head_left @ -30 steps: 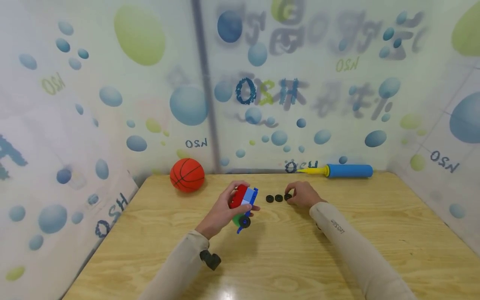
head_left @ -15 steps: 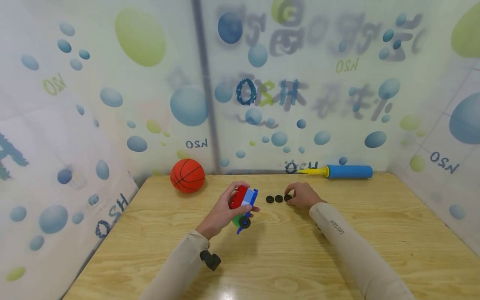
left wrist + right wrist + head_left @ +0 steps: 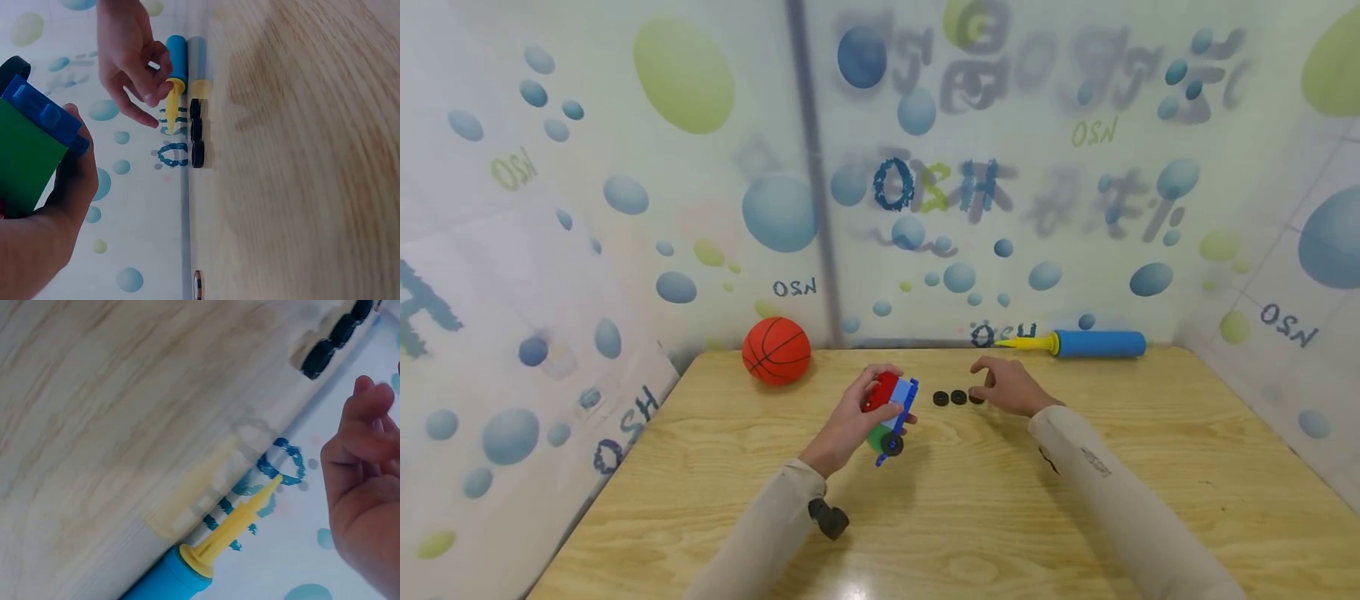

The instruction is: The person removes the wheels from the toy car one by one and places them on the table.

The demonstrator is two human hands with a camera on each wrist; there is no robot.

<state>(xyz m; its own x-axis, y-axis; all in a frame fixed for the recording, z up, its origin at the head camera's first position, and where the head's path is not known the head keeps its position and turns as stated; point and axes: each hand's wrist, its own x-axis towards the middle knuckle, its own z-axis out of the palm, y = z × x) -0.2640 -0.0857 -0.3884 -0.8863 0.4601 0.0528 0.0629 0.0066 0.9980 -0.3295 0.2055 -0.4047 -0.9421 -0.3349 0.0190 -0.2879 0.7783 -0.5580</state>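
In the head view my left hand (image 3: 846, 423) grips a toy car of building blocks (image 3: 901, 392), red, light blue, blue and green, raised over the table and tilted. A black wheel (image 3: 891, 444) is on its near end; the far end's wheels cannot be made out. The left wrist view shows its green block (image 3: 25, 156) and blue base piece (image 3: 47, 115). Three small black toy wheels (image 3: 958, 397) lie in a row on the table. Just above the rightmost wheel (image 3: 976, 400), partly covering it, hovers my right hand (image 3: 1013, 388), holding nothing, fingers loosely bent.
A red basketball (image 3: 777, 351) sits at the table's back left. At the back right lies a blue hand pump (image 3: 1101, 343) with a yellow nozzle. A patterned curtain wall (image 3: 917, 275) closes off the back and sides of the wooden table (image 3: 940, 533).
My right hand has let go of the rightmost wheel and risen slightly off it, fingers spreading. My left hand has barely moved with the toy car.
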